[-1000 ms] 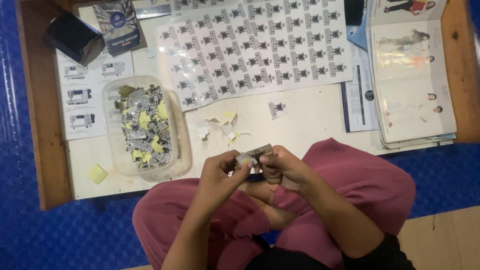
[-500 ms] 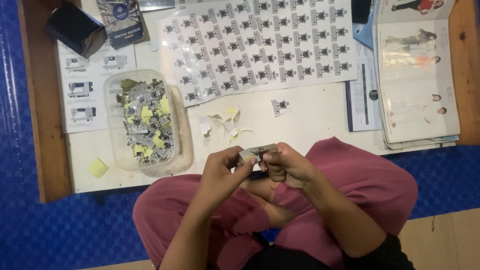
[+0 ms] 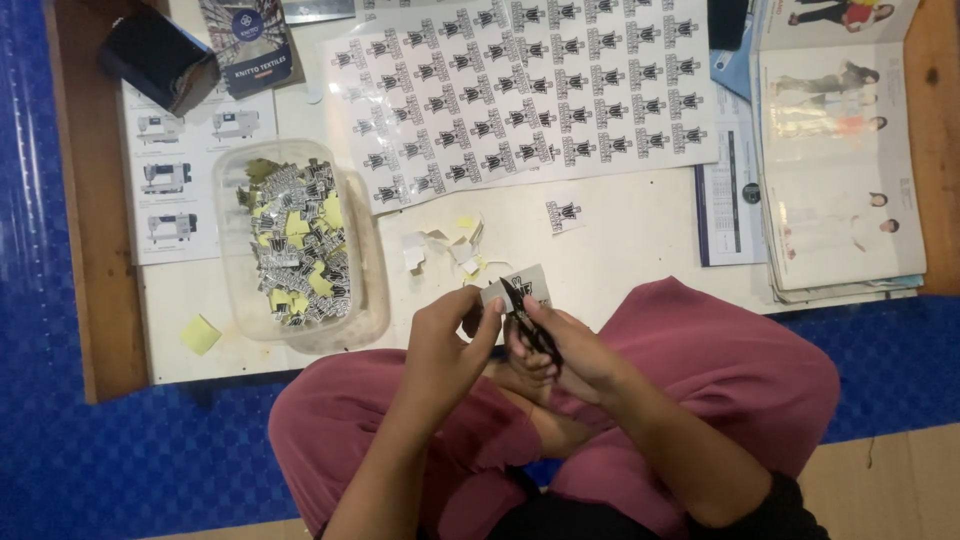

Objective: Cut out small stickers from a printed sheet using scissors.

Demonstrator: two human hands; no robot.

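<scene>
Looking down from the head camera, a person is sitting cross-legged in maroon trousers at the near edge of a low white table (image 3: 620,240) with a wooden rim. The left hand (image 3: 445,335) is pinching one small printed paper label (image 3: 520,285) by its left end, thumb and fingertips closed on it. The right hand (image 3: 565,345) is wrapped around one pair of small black scissors (image 3: 525,315), whose blades are lying across the label; how far the blades are parted is too small to tell. Label and scissors are hovering just over the near edge, above the person's lap.

Near the left edge, one clear plastic tub (image 3: 365,290), rectangular with rounded corners, is holding a heap of cut labels and yellow backing scraps. One large glossy sheet (image 3: 520,95) of repeated black-and-white labels is lying flat toward the far edge. One single cut label (image 3: 565,213) is lying alone below it, with several curled paper scraps (image 3: 445,245) just beside. One yellow scrap (image 3: 200,333) is sitting at the near-left corner. An opened catalogue (image 3: 840,170) is resting along the right edge, and one dark box (image 3: 158,55) is sitting at the far-left corner.
</scene>
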